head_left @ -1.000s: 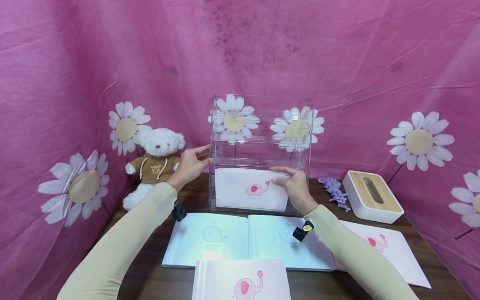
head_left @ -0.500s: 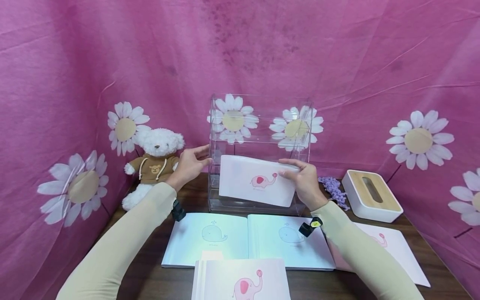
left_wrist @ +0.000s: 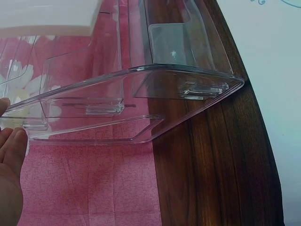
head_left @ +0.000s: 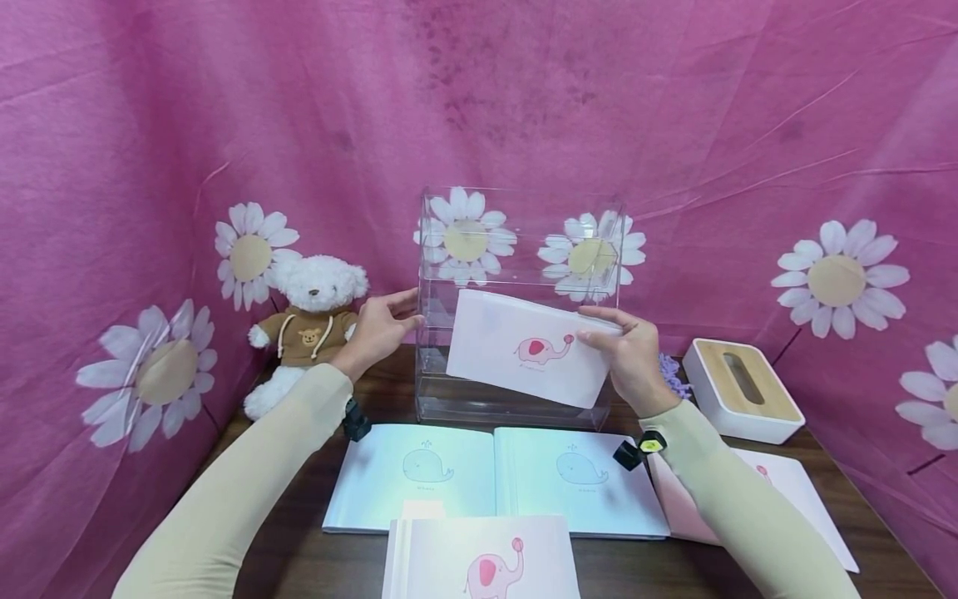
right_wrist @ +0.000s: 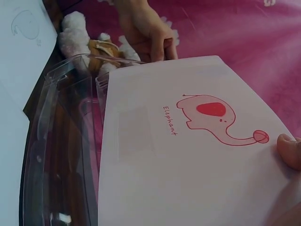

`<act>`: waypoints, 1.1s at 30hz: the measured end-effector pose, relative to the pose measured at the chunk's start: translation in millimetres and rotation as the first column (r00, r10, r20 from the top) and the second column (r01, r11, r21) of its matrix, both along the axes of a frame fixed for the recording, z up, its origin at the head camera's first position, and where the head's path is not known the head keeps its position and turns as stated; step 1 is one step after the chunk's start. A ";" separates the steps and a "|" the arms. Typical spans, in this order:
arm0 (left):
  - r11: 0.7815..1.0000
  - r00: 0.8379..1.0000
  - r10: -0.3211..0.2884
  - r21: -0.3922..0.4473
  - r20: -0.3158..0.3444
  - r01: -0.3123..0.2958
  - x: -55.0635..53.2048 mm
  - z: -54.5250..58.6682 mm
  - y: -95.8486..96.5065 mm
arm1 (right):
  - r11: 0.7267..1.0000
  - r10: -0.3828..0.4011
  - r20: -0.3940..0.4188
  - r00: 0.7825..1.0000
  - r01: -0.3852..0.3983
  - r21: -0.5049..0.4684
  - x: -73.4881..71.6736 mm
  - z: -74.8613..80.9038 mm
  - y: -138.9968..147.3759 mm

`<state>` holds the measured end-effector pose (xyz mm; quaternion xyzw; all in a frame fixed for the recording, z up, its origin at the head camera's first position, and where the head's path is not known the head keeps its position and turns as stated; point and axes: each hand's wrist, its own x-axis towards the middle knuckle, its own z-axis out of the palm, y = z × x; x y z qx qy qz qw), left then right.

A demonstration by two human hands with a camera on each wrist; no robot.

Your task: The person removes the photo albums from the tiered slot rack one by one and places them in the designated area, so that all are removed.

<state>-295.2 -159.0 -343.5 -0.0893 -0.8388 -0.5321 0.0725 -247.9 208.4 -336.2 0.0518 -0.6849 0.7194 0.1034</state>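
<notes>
My right hand (head_left: 632, 358) pinches the right edge of a white booklet (head_left: 497, 341) with a pink elephant drawing, thumb on the front cover. The booklet tilts, its right side lower, in front of a clear stepped display rack (head_left: 509, 408). In the right wrist view the booklet (right_wrist: 141, 188) fills most of the picture and the word "Elephant" shows beside the drawing. At the rack's left side my left hand (head_left: 377, 333) holds the side panel's edge between thumb and fingers. The left wrist view shows that hand (left_wrist: 11, 174) at the clear rack (left_wrist: 136, 70).
An open book (head_left: 419, 507) with whale drawings lies before the rack, an elephant book (head_left: 441, 566) nearer. Another elephant sheet or booklet (head_left: 801, 499) lies right, partly under the sleeve. A teddy bear (head_left: 310, 333) sits left; a tissue box (head_left: 741, 391) and purple knitted thing (head_left: 672, 374) stand right.
My right hand has drawn the elephant booklet up out of the rack's lowest tier and to the right, tilting it. The left hand has stayed at the rack's side.
</notes>
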 end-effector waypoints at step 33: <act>1.000 1.000 -0.012 0.008 0.029 0.012 2.1 -0.1 0.0 | 0.962 0.134 -0.016 0.991 -0.134 -0.237 46.8 6.5 65.3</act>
